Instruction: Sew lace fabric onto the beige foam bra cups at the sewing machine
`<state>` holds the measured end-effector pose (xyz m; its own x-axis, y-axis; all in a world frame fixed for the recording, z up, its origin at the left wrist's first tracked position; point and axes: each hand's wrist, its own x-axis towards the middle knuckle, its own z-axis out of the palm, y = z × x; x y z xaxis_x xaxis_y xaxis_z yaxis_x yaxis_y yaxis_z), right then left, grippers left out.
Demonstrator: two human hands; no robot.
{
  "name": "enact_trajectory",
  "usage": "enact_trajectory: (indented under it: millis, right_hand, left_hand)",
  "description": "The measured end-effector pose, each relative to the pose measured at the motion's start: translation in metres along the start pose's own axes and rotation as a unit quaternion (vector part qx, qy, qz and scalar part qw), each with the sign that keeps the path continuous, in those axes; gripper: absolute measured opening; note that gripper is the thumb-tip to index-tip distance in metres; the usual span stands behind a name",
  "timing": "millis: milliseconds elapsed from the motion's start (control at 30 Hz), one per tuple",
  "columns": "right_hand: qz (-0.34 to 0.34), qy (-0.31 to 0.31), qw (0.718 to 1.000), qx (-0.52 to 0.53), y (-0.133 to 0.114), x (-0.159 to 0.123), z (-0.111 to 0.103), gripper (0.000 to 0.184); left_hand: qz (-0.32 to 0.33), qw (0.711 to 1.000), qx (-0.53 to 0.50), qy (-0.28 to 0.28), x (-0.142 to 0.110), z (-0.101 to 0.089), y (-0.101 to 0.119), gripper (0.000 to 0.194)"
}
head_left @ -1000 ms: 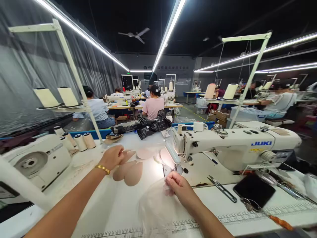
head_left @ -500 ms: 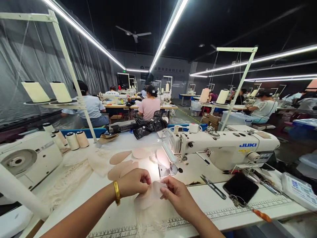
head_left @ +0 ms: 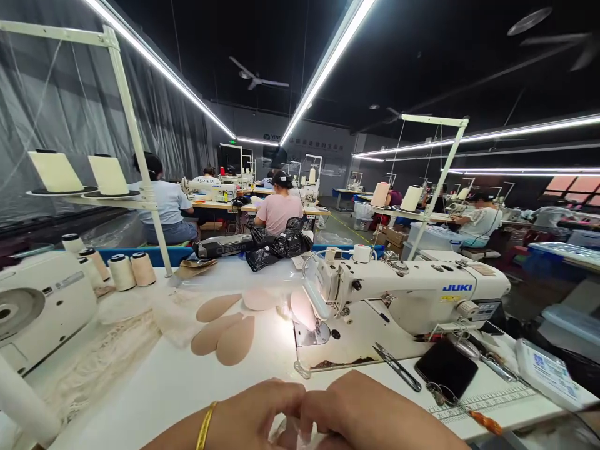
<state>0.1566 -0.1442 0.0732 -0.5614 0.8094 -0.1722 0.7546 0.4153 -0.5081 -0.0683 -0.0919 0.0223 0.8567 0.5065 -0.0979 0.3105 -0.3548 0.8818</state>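
Observation:
At the bottom edge, my left hand (head_left: 257,409), with a gold bracelet at the wrist, meets my right hand (head_left: 363,406) fingertip to fingertip. Both are closed on a pale sheer fabric piece (head_left: 287,426), which shows only in the gap between the fingers; the rest is hidden or out of view. Beyond them on the white table lie several beige teardrop-shaped fabric pieces (head_left: 235,340). A white sewing machine (head_left: 412,290) stands to the right, its lamp lighting the needle area. Another beige piece (head_left: 302,309) leans beside its needle plate.
Thread snips (head_left: 397,367), a black phone-like slab (head_left: 447,370) and an orange-handled tool (head_left: 485,422) lie at the right. Cream lace (head_left: 112,362) spreads at the left, near thread cones (head_left: 122,272). A black plastic bag (head_left: 276,247) sits behind. Co-workers sit at machines farther back.
Both hands have moved down toward the near table edge with the fabric and drawn together. The view has shifted, and more of the beige pieces shows.

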Motion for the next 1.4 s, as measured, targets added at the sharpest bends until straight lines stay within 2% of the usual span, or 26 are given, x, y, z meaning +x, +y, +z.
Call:
enact_trajectory:
  millis: [33, 100, 167, 200, 233, 300, 367, 400, 433, 533, 633, 700, 800, 933, 1033, 1133, 1400]
  right_hand:
    - [-0.023, 0.014, 1.000, -0.016, 0.004, 0.001, 0.003, 0.023]
    - [-0.088, 0.094, 0.990, -0.055, 0.010, 0.007, 0.011, 0.019]
    - [-0.142, 0.224, 0.958, -0.112, 0.013, 0.016, 0.017, 0.011]
    - [-0.155, 0.288, 0.934, -0.144, 0.014, 0.021, 0.020, 0.013]
    - [-0.164, 0.349, 0.907, -0.172, 0.014, 0.026, 0.023, 0.017]
    - [-0.185, 0.436, 0.855, -0.214, 0.017, 0.037, 0.030, 0.024]
    - [-0.202, 0.471, 0.825, -0.239, 0.028, 0.049, 0.039, 0.028]
    - [-0.207, 0.470, 0.821, -0.248, 0.038, 0.054, 0.044, 0.030]
    - [-0.213, 0.460, 0.823, -0.257, 0.050, 0.060, 0.050, 0.030]
    - [-0.247, 0.385, 0.851, -0.259, 0.094, 0.072, 0.063, 0.032]
    - [-0.217, 0.285, 0.916, -0.180, 0.130, 0.076, 0.067, 0.030]
    - [-0.187, 0.248, 0.943, -0.123, 0.144, 0.078, 0.063, 0.026]
    - [-0.201, 0.241, 0.944, -0.099, 0.157, 0.080, 0.056, 0.025]
    - [-0.225, 0.276, 0.928, -0.112, 0.164, 0.077, 0.049, 0.035]
    - [-0.221, 0.274, 0.928, -0.122, 0.163, 0.070, 0.046, 0.036]
    - [-0.223, 0.257, 0.934, -0.108, 0.161, 0.064, 0.043, 0.033]
    - [-0.216, 0.219, 0.947, -0.097, 0.155, 0.057, 0.039, 0.029]
  left_hand:
    - [0.004, 0.998, 0.040, 0.038, -0.004, 0.002, -0.002, 0.018]
    - [0.036, 0.986, 0.117, 0.113, -0.009, 0.000, -0.005, 0.013]
    - [0.090, 0.960, 0.190, 0.183, -0.010, -0.009, -0.005, 0.008]
    - [0.121, 0.940, 0.234, 0.217, -0.010, -0.014, -0.005, 0.007]
    - [0.157, 0.911, 0.288, 0.252, -0.008, -0.021, -0.004, 0.008]
    - [0.227, 0.829, 0.413, 0.301, -0.004, -0.031, -0.003, 0.016]
    - [0.255, 0.754, 0.522, 0.305, 0.002, -0.035, -0.007, 0.023]
    - [0.244, 0.739, 0.557, 0.290, 0.004, -0.035, -0.011, 0.023]
    - [0.222, 0.741, 0.575, 0.267, 0.007, -0.032, -0.017, 0.020]
    - [0.167, 0.781, 0.566, 0.205, 0.019, -0.021, -0.038, 0.023]
    - [0.186, 0.791, 0.559, 0.167, 0.040, -0.018, -0.054, 0.020]
    - [0.170, 0.796, 0.568, 0.122, 0.059, -0.022, -0.057, 0.021]
    - [0.104, 0.807, 0.577, 0.075, 0.081, -0.030, -0.056, 0.017]
    - [0.069, 0.833, 0.540, 0.101, 0.086, -0.026, -0.059, 0.021]
    - [0.100, 0.846, 0.505, 0.143, 0.083, -0.019, -0.067, 0.022]
    - [0.148, 0.846, 0.491, 0.150, 0.084, -0.017, -0.073, 0.023]
    - [0.148, 0.861, 0.467, 0.135, 0.092, -0.016, -0.071, 0.022]
